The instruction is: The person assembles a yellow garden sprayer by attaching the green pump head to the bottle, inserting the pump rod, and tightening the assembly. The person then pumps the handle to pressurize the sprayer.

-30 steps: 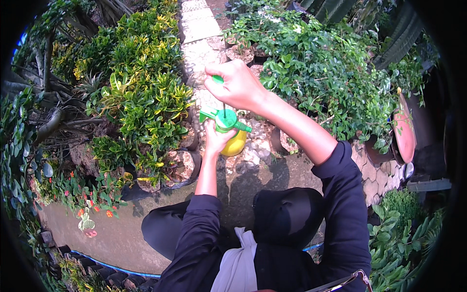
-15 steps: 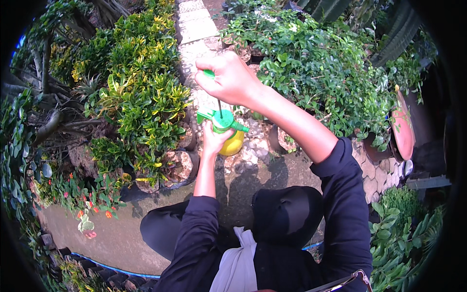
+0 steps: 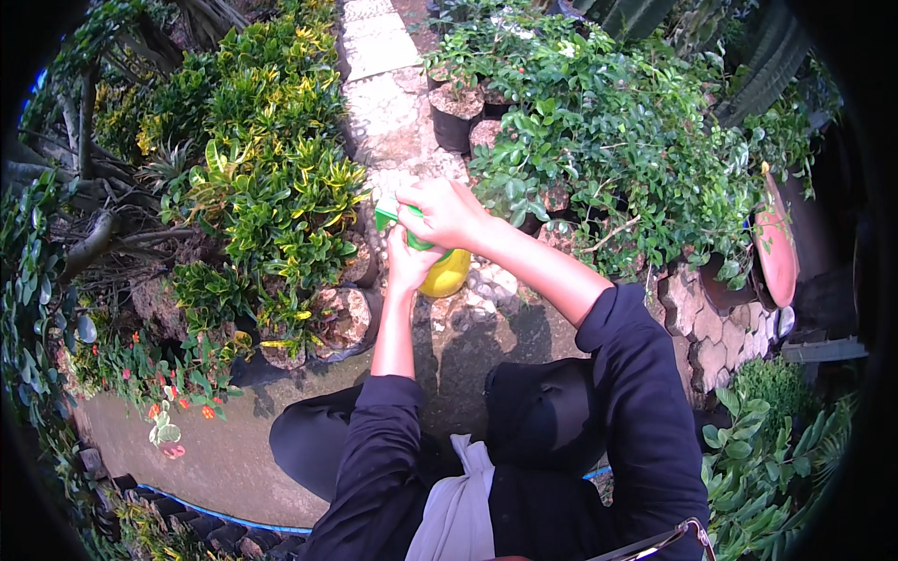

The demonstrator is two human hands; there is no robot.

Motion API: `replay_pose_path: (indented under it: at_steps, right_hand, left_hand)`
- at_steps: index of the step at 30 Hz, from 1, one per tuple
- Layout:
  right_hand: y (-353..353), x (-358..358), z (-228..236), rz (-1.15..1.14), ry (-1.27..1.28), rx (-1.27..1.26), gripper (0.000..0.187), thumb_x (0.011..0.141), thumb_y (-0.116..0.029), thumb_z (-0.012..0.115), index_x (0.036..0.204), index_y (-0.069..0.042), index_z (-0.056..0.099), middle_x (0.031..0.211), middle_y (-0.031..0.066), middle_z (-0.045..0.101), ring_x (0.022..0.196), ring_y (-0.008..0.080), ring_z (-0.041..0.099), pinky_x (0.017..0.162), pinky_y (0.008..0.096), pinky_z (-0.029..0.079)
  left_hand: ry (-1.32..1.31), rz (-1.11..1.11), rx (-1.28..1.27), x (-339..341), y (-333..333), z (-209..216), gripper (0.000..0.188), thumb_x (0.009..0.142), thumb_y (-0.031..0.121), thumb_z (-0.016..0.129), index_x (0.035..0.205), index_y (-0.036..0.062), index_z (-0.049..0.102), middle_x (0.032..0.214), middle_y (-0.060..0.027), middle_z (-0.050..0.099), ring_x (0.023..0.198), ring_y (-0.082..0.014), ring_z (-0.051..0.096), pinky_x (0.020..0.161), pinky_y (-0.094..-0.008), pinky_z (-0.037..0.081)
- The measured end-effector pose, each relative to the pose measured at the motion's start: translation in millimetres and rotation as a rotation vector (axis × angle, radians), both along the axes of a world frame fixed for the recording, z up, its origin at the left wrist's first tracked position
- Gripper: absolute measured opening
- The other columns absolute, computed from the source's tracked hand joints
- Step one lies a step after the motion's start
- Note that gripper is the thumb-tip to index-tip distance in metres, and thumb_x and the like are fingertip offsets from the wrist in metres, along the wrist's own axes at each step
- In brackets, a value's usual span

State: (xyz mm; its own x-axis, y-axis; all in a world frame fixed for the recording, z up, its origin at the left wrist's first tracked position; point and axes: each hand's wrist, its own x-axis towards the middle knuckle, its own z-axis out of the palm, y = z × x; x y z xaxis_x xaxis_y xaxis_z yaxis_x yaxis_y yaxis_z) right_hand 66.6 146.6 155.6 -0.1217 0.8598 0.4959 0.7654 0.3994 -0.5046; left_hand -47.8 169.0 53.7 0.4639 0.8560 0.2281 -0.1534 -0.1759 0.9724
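A pump sprayer [image 3: 447,277] with a round yellow tank and a green top stands before me on the stone path. My left hand [image 3: 410,264] is wrapped round the green head on its near left side. Right above it, my right hand [image 3: 441,213] is closed in a fist on the green pump handle, low against the head. Both hands and the handle are close together, so the rod and most of the green top are hidden.
Potted shrubs with yellow-green leaves [image 3: 271,159] line the left side. Leafy green plants [image 3: 599,140] in dark pots crowd the right. A pale path [image 3: 379,47] runs away between them. Near me lies a brown ground strip [image 3: 234,458] edged by a blue hose [image 3: 215,516].
My right hand has come down with the pump handle from high above the sprayer to its top, covering the rod. The left hand stays on the head.
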Motion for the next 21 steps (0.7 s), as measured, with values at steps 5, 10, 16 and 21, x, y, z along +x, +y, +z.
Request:
replay_pose_path:
  at_steps: [5,10,16,21]
  right_hand:
    - [-3,4,-14,-0.031,0.013,0.001,0.017,0.077,-0.022,0.051,0.07,-0.006,0.05,0.061,0.0143,0.053,0.058,0.034,0.055,0.051,0.0424,0.043]
    - [-1,5,-18,-0.028,0.024,-0.019,0.019,0.077,-0.023,0.051,0.072,-0.006,0.05,0.061,0.0143,0.053,0.059,0.0352,0.055,0.052,0.043,0.043]
    - [-2,5,-36,-0.049,-0.049,-0.136,0.02,0.077,-0.026,0.05,0.075,-0.006,0.052,0.066,0.016,0.056,0.061,0.0369,0.055,0.053,0.0455,0.043]
    - [-3,4,-34,-0.034,-0.014,-0.207,0.02,0.077,-0.026,0.05,0.076,-0.006,0.053,0.067,0.0157,0.057,0.066,0.0368,0.057,0.059,0.0462,0.045]
  left_hand:
    - [-0.013,-0.012,-0.027,1,-1,-17,0.053,0.059,0.012,0.076,0.104,-0.0018,0.051,0.097,-0.0105,0.057,0.088,-0.0171,0.056,0.078,-0.0314,0.045]
    - [0.018,-0.036,-0.075,2,-4,-11,0.055,0.06,0.009,0.076,0.106,-0.0018,0.049,0.1,-0.0103,0.056,0.092,-0.017,0.055,0.08,-0.0311,0.045]
    - [0.04,-0.005,-0.114,0,-9,-23,0.055,0.06,0.008,0.077,0.106,-0.0024,0.049,0.1,-0.0104,0.055,0.092,-0.0166,0.055,0.08,-0.0308,0.045]
    - [-0.009,-0.013,-0.185,-1,-7,-33,0.055,0.059,0.009,0.078,0.106,-0.0021,0.05,0.1,-0.0101,0.056,0.091,-0.0171,0.056,0.079,-0.0309,0.045]
